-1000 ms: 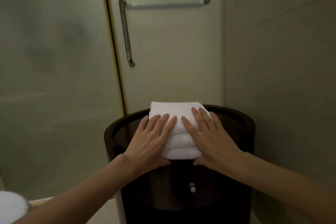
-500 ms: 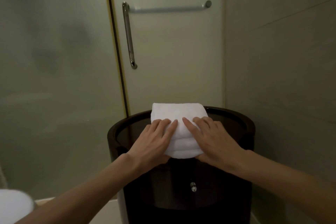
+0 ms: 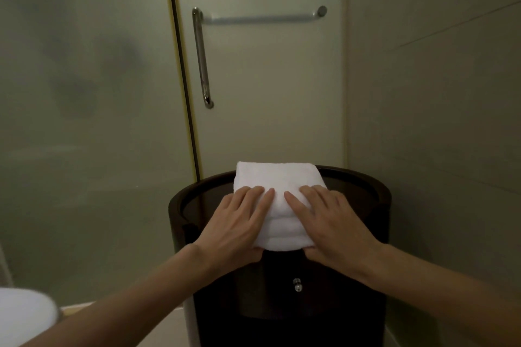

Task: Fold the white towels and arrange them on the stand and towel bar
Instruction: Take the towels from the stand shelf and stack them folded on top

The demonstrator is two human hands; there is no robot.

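Now | wht towel (image 3: 277,177), layered | on stand (image 3: 379,200) | L hand (image 3: 239,222), R hand (image 3: 335,222) fingers clasping

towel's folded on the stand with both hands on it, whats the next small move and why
Probably nudge the folded white towel back toward the middle of the dark round wooden stand. Its near edge sits at the stand's front rim, and the left hand and right hand have a grip on it, fingers on top, thumbs at that edge.

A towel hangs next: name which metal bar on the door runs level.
The upper bar, running sideways to a round mount on the right; the other bar stands upright at its left end.
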